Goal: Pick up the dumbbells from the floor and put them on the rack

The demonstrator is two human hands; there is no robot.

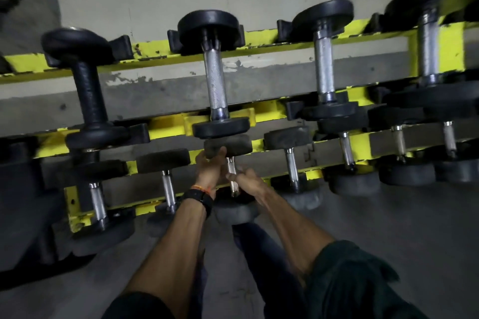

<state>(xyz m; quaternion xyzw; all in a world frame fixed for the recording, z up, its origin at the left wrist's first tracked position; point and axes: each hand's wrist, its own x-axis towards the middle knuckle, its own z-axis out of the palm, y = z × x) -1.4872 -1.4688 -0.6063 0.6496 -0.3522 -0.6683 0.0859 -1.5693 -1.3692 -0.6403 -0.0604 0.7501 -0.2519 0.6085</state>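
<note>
Our left hand (208, 169) cups the dumbbell (228, 147) head on the rack (259, 109); right hand's (246, 180) fingers close on its handle.

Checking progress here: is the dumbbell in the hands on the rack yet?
Partly. The dumbbell spans the lower rack, but the left hand holds its far head and the right hand grips the handle.

**What I'm wearing**

My forearms are bare. On my left wrist I see a black watch (199, 201) beside a thin orange thread band (201, 188). My sleeves (347, 274) are dark green, my trousers (261, 254) dark navy.
</note>
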